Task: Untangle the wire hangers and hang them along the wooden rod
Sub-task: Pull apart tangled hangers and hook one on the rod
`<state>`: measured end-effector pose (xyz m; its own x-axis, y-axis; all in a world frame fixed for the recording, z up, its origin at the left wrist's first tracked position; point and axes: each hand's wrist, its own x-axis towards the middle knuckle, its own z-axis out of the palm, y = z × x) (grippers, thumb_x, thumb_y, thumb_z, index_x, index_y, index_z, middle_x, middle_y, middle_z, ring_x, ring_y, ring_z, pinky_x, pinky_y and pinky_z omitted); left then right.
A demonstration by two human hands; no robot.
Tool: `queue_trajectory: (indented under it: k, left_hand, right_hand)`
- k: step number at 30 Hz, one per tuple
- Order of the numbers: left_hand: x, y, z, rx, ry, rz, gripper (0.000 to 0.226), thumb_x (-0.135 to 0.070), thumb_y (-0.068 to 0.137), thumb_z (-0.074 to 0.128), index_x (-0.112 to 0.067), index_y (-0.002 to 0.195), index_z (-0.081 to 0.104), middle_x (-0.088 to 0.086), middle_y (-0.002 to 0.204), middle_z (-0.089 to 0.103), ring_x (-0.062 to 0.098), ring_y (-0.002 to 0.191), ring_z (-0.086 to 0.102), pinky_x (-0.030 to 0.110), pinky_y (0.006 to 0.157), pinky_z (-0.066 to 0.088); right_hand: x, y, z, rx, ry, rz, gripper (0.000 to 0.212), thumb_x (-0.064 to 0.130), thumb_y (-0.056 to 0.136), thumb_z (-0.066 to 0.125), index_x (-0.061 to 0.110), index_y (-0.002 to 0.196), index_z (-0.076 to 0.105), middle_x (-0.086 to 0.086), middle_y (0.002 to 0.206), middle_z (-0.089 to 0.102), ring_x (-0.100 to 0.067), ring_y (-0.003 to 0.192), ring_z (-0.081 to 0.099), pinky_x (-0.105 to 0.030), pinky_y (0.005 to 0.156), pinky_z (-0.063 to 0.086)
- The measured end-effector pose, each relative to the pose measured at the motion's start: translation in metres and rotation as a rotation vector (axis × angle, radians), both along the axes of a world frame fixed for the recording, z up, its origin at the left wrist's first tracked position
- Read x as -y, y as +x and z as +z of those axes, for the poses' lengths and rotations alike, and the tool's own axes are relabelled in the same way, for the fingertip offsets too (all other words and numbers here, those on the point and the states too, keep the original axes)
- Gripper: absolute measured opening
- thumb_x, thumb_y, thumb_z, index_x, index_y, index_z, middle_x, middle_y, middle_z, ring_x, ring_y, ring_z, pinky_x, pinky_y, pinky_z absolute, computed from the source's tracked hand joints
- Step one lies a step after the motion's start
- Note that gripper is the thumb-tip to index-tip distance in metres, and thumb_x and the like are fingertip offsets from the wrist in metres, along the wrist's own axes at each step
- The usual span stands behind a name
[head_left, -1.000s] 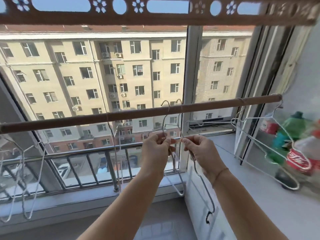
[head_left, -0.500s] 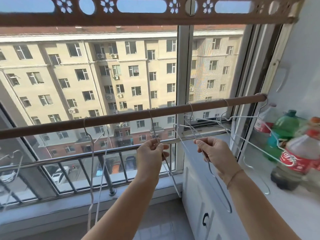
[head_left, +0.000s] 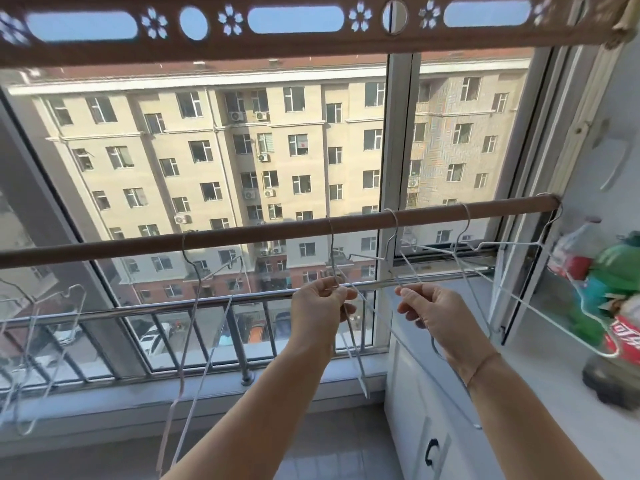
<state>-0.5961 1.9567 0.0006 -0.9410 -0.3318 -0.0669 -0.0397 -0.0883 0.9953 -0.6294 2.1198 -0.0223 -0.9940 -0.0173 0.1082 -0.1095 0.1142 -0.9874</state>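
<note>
head view: our left hand (head_left: 318, 303) pinches the wire of one hanger (head_left: 357, 362) and our right hand (head_left: 436, 317) pinches a second hanger (head_left: 396, 225). both hook over the wooden rod (head_left: 242, 237) right of its middle, and their lower wires cross between the hands. we judge that a hard pull apart could snag the crossed wires and drag a hook off the rod. the bottle (head_left: 623, 341) at right carries a red label with white script, too blurred for us to read.
</note>
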Motion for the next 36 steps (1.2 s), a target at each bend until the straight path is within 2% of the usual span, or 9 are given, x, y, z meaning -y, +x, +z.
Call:
queue_trajectory:
  k: [5,8,12,18,23,26,29,32,36]
  left_hand:
    - [0.010,0.011,-0.006,-0.008,-0.067,0.059,0.031,-0.013,0.088,0.062,-0.003,0.117,0.058,0.009,0.095,0.067,0.015,0.077,0.062,0.027,0.076,0.056]
    - [0.023,0.027,-0.005,-0.048,-0.136,0.113,0.031,-0.019,0.086,0.064,-0.009,0.115,0.062,0.006,0.101,0.068,0.019,0.093,0.065,0.034,0.088,0.055]
    - [0.055,0.058,0.005,-0.180,-0.190,0.213,0.024,-0.021,0.087,0.063,-0.013,0.109,0.063,0.006,0.100,0.069,0.019,0.094,0.067,0.029,0.082,0.055]
    - [0.135,0.098,0.017,-0.336,-0.229,0.427,0.008,-0.017,0.088,0.062,-0.023,0.092,0.065,0.000,0.086,0.070,0.012,0.083,0.067,0.021,0.075,0.054]
    - [0.222,0.115,0.004,-0.256,-0.403,0.634,0.018,-0.026,0.088,0.060,-0.019,0.105,0.064,0.003,0.096,0.068,0.017,0.091,0.065,0.039,0.084,0.056]
    - [0.267,0.120,-0.007,-0.180,-0.469,0.714,0.026,-0.035,0.086,0.057,-0.027,0.111,0.058,0.002,0.108,0.061,0.023,0.101,0.062,0.049,0.086,0.053]
    - [0.298,0.120,-0.010,-0.122,-0.422,0.722,0.041,-0.037,0.083,0.057,-0.024,0.121,0.051,0.003,0.117,0.052,0.024,0.110,0.056,0.046,0.092,0.051]
    - [0.317,0.115,-0.013,-0.050,-0.364,0.652,0.048,-0.023,0.088,0.058,-0.014,0.133,0.044,0.010,0.127,0.052,0.025,0.115,0.053,0.044,0.097,0.047]
    - [0.329,0.114,-0.021,-0.020,-0.211,0.510,0.040,-0.014,0.093,0.053,-0.005,0.131,0.048,0.007,0.102,0.063,0.019,0.089,0.061,0.025,0.072,0.050]
  right_hand:
    - [0.002,0.013,0.008,-0.131,0.290,-0.100,0.032,0.020,0.090,0.057,0.006,0.119,0.057,-0.007,0.106,0.062,-0.018,0.096,0.057,-0.023,0.083,0.041]
    - [0.010,0.035,0.023,-0.336,0.351,-0.199,0.044,0.033,0.088,0.056,0.010,0.124,0.053,-0.007,0.118,0.055,-0.020,0.107,0.053,-0.029,0.092,0.042]
    - [0.046,0.073,0.044,-0.513,0.248,-0.132,0.035,0.033,0.083,0.051,0.018,0.113,0.058,0.000,0.109,0.058,-0.011,0.097,0.058,-0.012,0.080,0.043]
    - [0.140,0.095,0.032,-0.487,0.224,0.153,0.022,0.016,0.086,0.061,0.026,0.106,0.059,0.011,0.099,0.063,0.002,0.093,0.059,0.000,0.072,0.043]
    - [0.205,0.097,0.016,-0.460,0.255,0.113,0.022,0.015,0.086,0.062,0.028,0.103,0.057,0.009,0.097,0.061,-0.005,0.091,0.059,-0.010,0.074,0.043]
    - [0.230,0.092,0.006,-0.387,0.290,0.038,0.022,0.017,0.085,0.063,0.020,0.106,0.059,0.003,0.094,0.063,-0.014,0.088,0.060,-0.027,0.081,0.048]
    - [0.244,0.090,-0.003,-0.309,0.291,0.000,0.016,0.021,0.085,0.063,0.021,0.100,0.057,0.004,0.083,0.064,-0.018,0.081,0.061,-0.029,0.075,0.047]
    - [0.255,0.090,-0.006,-0.267,0.287,-0.042,0.017,0.024,0.086,0.062,0.016,0.101,0.058,0.003,0.079,0.064,-0.015,0.075,0.061,-0.018,0.065,0.044]
    - [0.265,0.091,-0.008,-0.178,0.209,-0.012,0.002,0.021,0.087,0.060,0.020,0.085,0.061,-0.004,0.077,0.071,-0.020,0.076,0.068,-0.027,0.071,0.054]
